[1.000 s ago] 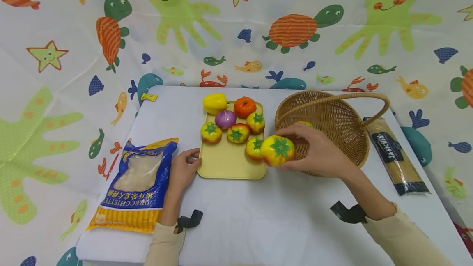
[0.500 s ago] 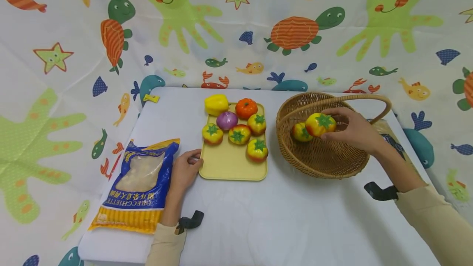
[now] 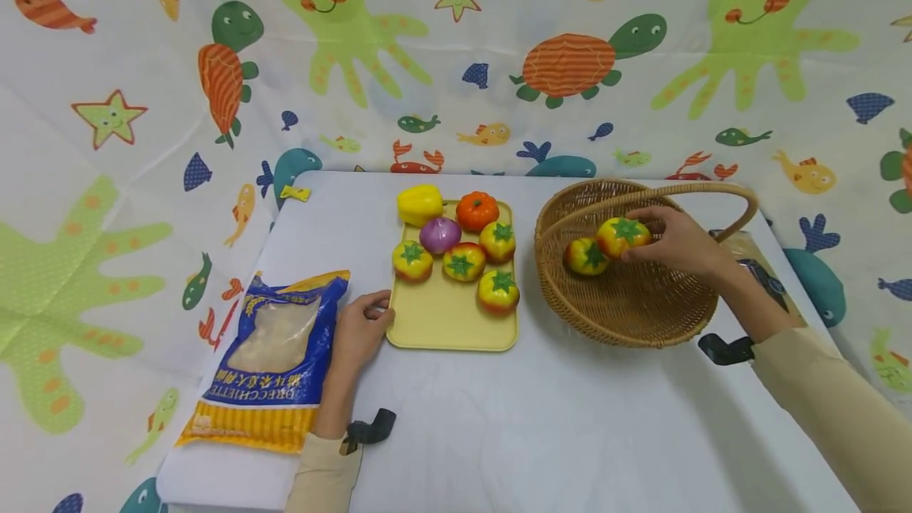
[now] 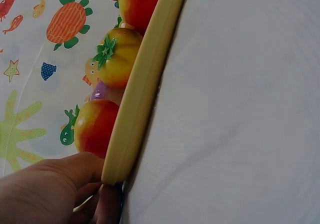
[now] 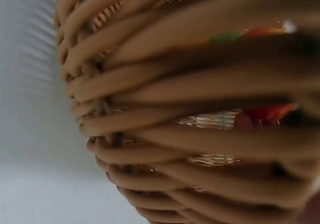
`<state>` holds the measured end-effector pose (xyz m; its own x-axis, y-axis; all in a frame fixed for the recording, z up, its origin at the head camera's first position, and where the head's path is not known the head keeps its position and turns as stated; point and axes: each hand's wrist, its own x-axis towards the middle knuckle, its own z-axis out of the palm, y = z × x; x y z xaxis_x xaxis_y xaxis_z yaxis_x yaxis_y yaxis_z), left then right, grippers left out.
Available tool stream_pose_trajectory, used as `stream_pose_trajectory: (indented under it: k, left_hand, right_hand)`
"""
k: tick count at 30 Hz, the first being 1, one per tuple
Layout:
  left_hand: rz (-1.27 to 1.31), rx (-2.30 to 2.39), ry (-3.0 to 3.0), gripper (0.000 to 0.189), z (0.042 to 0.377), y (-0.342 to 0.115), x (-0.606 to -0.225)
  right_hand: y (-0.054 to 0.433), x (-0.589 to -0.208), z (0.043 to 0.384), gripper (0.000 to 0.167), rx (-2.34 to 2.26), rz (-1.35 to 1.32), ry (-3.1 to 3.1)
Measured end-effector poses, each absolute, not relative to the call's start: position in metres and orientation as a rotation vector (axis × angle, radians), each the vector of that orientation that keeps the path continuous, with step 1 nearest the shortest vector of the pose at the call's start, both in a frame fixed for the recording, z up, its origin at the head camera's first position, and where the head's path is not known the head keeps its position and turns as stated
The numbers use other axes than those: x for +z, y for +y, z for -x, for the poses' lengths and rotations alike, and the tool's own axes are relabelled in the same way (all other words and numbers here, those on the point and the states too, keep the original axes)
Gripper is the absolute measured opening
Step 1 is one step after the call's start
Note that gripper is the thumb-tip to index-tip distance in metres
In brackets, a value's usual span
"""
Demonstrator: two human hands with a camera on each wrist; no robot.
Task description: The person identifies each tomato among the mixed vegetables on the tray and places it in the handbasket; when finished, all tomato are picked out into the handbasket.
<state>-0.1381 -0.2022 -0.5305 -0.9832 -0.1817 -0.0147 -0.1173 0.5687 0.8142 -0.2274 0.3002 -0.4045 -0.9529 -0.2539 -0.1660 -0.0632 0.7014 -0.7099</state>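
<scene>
My right hand (image 3: 673, 240) pinches a yellow-red toy tomato (image 3: 621, 237) inside the wicker basket (image 3: 644, 315). Right against it sits another toy tomato (image 3: 586, 256). In the right wrist view the basket's weave (image 5: 150, 119) fills most of the picture, and bits of red show through its gaps. My left hand (image 3: 362, 328) holds the left edge of a pale yellow tray (image 3: 452, 323); the left wrist view has the thumb and fingers about the tray's rim (image 4: 135, 103). On the tray lie several toy tomatoes (image 3: 498, 292), a purple onion (image 3: 440, 235), an orange pumpkin (image 3: 476, 211) and a yellow pepper (image 3: 419, 205).
A blue and yellow bag of orecchiette (image 3: 274, 362) lies beside my left forearm. Partly behind the basket and my right arm is a dark-labelled pasta pack (image 3: 765, 279). The basket's handle (image 3: 748, 204) arches over its right side. A small yellow bow-shaped piece (image 3: 295, 193) lies at the back left.
My right hand has carried the toy tomato from over the tray's right edge rightward into the basket, then slightly lower beside the other one. The left hand stays at the tray.
</scene>
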Motion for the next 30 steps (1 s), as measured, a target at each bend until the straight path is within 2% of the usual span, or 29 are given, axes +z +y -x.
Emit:
stream_pose_trajectory:
  k: [24,30]
  left_hand:
    - [-0.257,-1.395,-2.728,0.035,0.138,-0.200,-0.531]
    - [-0.250,-1.384,-2.728,0.035,0.138,-0.202,-0.532]
  right_hand:
    - [0.306,-0.410,0.234,0.083,-0.880,0.125,2.746]
    - [0.304,-0.407,0.239,0.080,-0.800,0.168,2.780]
